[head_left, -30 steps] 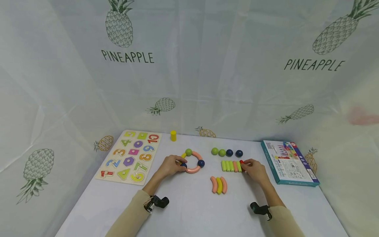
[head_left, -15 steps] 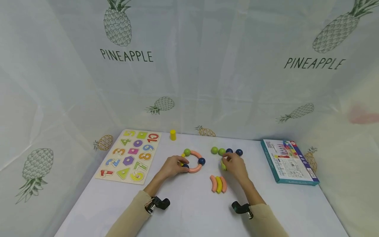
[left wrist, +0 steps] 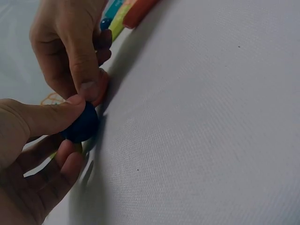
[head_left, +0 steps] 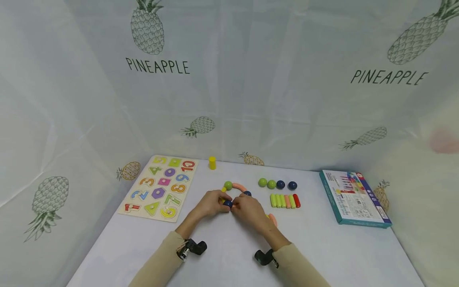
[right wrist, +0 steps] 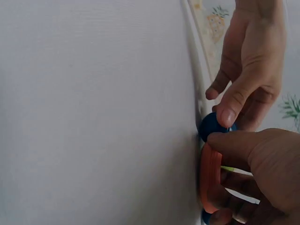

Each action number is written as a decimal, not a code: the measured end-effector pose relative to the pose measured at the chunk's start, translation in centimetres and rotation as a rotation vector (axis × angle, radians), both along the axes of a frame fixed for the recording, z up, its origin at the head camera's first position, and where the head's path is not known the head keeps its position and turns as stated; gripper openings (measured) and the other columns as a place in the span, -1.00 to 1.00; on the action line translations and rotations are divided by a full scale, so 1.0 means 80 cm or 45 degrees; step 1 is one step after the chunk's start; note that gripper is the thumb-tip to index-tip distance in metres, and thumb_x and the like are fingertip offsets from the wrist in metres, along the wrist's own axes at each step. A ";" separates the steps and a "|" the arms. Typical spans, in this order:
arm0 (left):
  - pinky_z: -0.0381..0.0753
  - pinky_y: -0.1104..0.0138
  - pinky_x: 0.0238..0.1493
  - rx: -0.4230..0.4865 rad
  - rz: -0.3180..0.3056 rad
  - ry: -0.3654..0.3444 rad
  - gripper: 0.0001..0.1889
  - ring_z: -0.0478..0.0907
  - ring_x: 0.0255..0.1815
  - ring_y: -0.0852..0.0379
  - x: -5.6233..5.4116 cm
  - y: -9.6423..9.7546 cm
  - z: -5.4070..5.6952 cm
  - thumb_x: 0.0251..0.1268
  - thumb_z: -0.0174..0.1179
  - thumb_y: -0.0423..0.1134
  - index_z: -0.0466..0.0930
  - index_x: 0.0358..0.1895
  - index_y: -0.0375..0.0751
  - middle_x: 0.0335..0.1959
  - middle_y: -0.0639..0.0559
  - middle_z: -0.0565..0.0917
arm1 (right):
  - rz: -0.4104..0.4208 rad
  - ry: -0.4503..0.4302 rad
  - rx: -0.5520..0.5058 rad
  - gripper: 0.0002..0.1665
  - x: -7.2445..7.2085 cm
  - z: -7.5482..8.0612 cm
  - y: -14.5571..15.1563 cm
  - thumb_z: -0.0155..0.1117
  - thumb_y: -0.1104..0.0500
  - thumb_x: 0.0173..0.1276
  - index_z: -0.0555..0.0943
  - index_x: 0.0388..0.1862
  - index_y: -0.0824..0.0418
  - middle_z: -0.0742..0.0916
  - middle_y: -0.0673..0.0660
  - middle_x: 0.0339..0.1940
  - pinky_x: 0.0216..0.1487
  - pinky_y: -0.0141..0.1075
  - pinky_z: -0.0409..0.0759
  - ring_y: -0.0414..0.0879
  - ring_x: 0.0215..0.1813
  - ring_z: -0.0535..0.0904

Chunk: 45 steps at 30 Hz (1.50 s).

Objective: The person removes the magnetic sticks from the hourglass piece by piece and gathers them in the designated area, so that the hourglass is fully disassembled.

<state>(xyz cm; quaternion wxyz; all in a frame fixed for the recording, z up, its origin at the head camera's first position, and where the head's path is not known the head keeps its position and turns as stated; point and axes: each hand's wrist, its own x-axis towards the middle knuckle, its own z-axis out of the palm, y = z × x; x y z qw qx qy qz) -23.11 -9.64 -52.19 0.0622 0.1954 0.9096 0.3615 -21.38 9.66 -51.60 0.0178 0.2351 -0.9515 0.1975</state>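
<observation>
On the table lies a ring of magnetic toy balls and curved rods. My left hand pinches a dark blue ball at the ring's near left side, thumb on top. Close against it, my right hand pinches a curved salmon-pink rod that meets this ball. A green ball, another pink curved rod and a second blue ball form the far side. Part of a yellow rod shows by my left fingers. My right hand hides most of the ring's near side.
Right of the ring, two green balls and two blue balls sit above a row of straight rods. Curved rods are partly behind my right wrist. A number puzzle board, yellow cylinder and box stand around.
My right hand has travelled left from the row of straight rods to the ring and now grips a curved rod there. My left hand has stayed at the blue ball.
</observation>
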 end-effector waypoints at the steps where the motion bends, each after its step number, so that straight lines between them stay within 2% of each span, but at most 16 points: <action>1: 0.41 0.38 -0.31 -0.001 0.005 0.001 -0.65 0.45 -0.39 0.23 0.001 0.000 0.001 0.08 0.54 -0.20 0.77 -0.02 -0.08 -0.30 0.11 0.64 | -0.010 -0.007 -0.001 -0.84 -0.001 0.000 -0.001 0.45 0.07 0.32 0.78 -0.21 0.11 0.67 -0.07 -0.33 -0.25 -0.26 0.59 -0.21 -0.34 0.57; 10: 0.44 0.39 -0.33 0.005 0.026 0.005 -0.65 0.46 -0.39 0.22 0.004 -0.001 0.004 0.10 0.53 -0.20 0.77 -0.01 -0.09 -0.33 0.11 0.63 | 0.030 -0.030 0.015 -0.87 -0.004 0.004 0.009 0.44 0.11 0.24 0.75 -0.23 0.04 0.59 -0.13 -0.38 -0.34 -0.33 0.47 -0.23 -0.39 0.46; 16: 0.44 0.38 -0.33 0.021 0.034 -0.018 -0.63 0.47 -0.38 0.21 0.006 0.000 0.004 0.10 0.53 -0.21 0.75 0.01 -0.10 -0.31 0.08 0.63 | 0.045 -0.094 0.019 -0.83 -0.003 0.007 0.014 0.43 0.07 0.29 0.75 -0.16 0.05 0.56 -0.12 -0.35 -0.38 -0.34 0.45 -0.23 -0.39 0.45; 20: 0.48 0.38 -0.32 0.032 0.007 -0.058 -0.60 0.50 -0.39 0.22 0.011 0.000 0.006 0.10 0.53 -0.21 0.74 0.05 -0.13 -0.28 0.08 0.64 | 0.051 -0.148 0.050 -0.79 -0.004 0.012 0.015 0.45 0.04 0.29 0.75 -0.12 0.04 0.57 -0.11 -0.32 -0.35 -0.33 0.46 -0.21 -0.37 0.45; 25: 0.52 0.35 -0.29 0.012 -0.057 -0.074 -0.57 0.53 -0.39 0.23 0.013 -0.003 0.012 0.11 0.52 -0.23 0.72 0.09 -0.16 -0.16 0.02 0.68 | 0.056 -0.156 0.066 -0.61 -0.005 0.011 0.012 0.49 -0.12 0.24 0.74 -0.05 0.03 0.61 -0.10 -0.28 -0.34 -0.30 0.50 -0.24 -0.35 0.49; 28: 0.55 0.35 -0.27 -0.015 -0.088 -0.065 -0.58 0.55 -0.36 0.24 0.009 -0.010 0.015 0.12 0.50 -0.28 0.71 0.10 -0.15 -0.08 0.01 0.68 | 0.042 -0.135 0.061 -0.54 -0.005 0.008 0.008 0.49 -0.19 0.21 0.73 -0.03 0.03 0.63 -0.10 -0.25 -0.36 -0.29 0.52 -0.27 -0.36 0.51; 32: 0.54 0.36 -0.31 -0.030 -0.114 -0.043 -0.61 0.55 -0.38 0.20 0.002 -0.017 0.014 0.11 0.46 -0.43 0.73 0.05 -0.18 -0.12 0.00 0.68 | 0.020 -0.118 0.046 -0.50 -0.004 0.007 -0.001 0.51 -0.23 0.17 0.73 -0.04 0.03 0.65 -0.10 -0.27 -0.39 -0.30 0.50 -0.26 -0.39 0.50; 35: 0.51 0.39 -0.34 -0.041 -0.139 0.027 -0.65 0.54 -0.37 0.17 -0.002 -0.017 0.008 0.08 0.42 -0.51 0.75 -0.02 -0.20 -0.18 0.00 0.70 | 0.019 -0.097 0.034 -0.52 -0.004 0.007 -0.008 0.52 -0.22 0.16 0.73 -0.07 0.05 0.68 -0.09 -0.32 -0.41 -0.31 0.49 -0.25 -0.39 0.51; 38: 0.51 0.40 -0.34 -0.047 -0.150 0.113 -0.70 0.55 -0.36 0.18 -0.003 -0.015 0.004 0.07 0.42 -0.50 0.77 -0.10 -0.19 -0.23 0.01 0.73 | 0.018 -0.079 0.030 -0.55 -0.004 0.008 -0.012 0.52 -0.21 0.18 0.74 -0.11 0.05 0.70 -0.10 -0.33 -0.42 -0.32 0.48 -0.25 -0.39 0.50; 40: 0.52 0.40 -0.32 -0.050 -0.142 0.138 -0.73 0.55 -0.37 0.21 -0.004 -0.015 0.002 0.08 0.44 -0.48 0.78 -0.12 -0.18 -0.25 0.03 0.74 | 0.023 -0.079 0.018 -0.56 -0.004 0.009 -0.012 0.53 -0.19 0.18 0.74 -0.12 0.06 0.71 -0.09 -0.34 -0.42 -0.32 0.48 -0.25 -0.40 0.50; 45: 0.55 0.39 -0.30 -0.058 -0.110 0.101 -0.74 0.57 -0.37 0.25 -0.006 -0.014 0.001 0.08 0.45 -0.47 0.79 -0.14 -0.16 -0.27 0.08 0.75 | 0.077 -0.106 -0.006 -0.58 -0.005 0.009 -0.009 0.53 -0.17 0.19 0.75 -0.09 0.04 0.72 -0.12 -0.34 -0.40 -0.36 0.49 -0.29 -0.41 0.50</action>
